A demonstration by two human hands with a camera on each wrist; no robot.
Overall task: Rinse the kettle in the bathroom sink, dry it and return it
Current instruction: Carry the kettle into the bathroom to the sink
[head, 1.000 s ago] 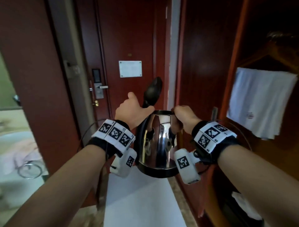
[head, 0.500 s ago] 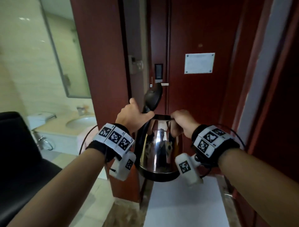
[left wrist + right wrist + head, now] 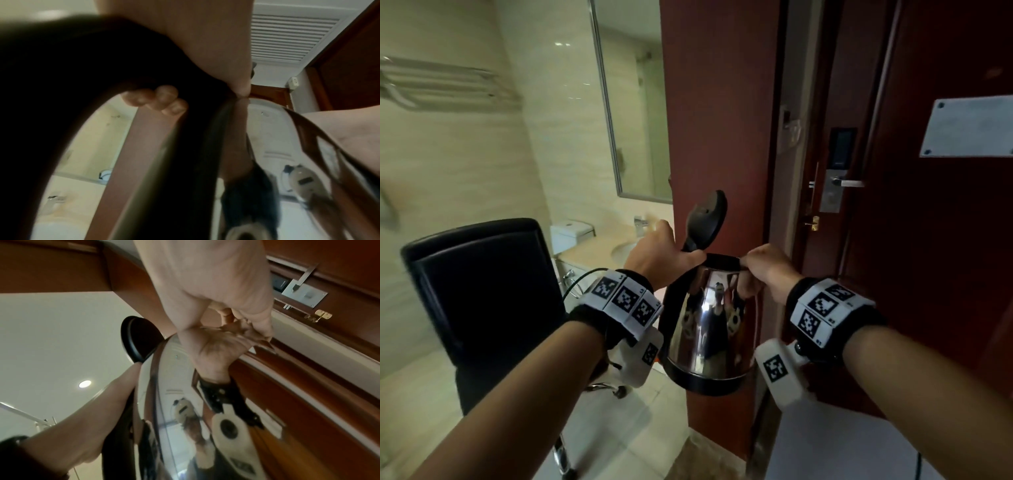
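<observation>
1. The kettle [image 3: 709,325], a rounded body of mirror-bright steel on a black base, hangs in the air between both hands, upright.
2. Its round black lid [image 3: 705,219] stands open, tilted up above the hands.
3. The left hand [image 3: 657,257] curls round the smooth black handle [image 3: 102,56]; its fingertips [image 3: 164,99] wrap underneath.
4. The right hand [image 3: 767,270] pinches the kettle's dark top rim on the opposite side.
5. Beyond the left hand lie a pale stone bench [image 3: 592,253] with an oval sink [image 3: 625,251], and a glossy black chair [image 3: 482,291].
6. Beyond the right hand stands a dark red wooden door [image 3: 928,240].
</observation>
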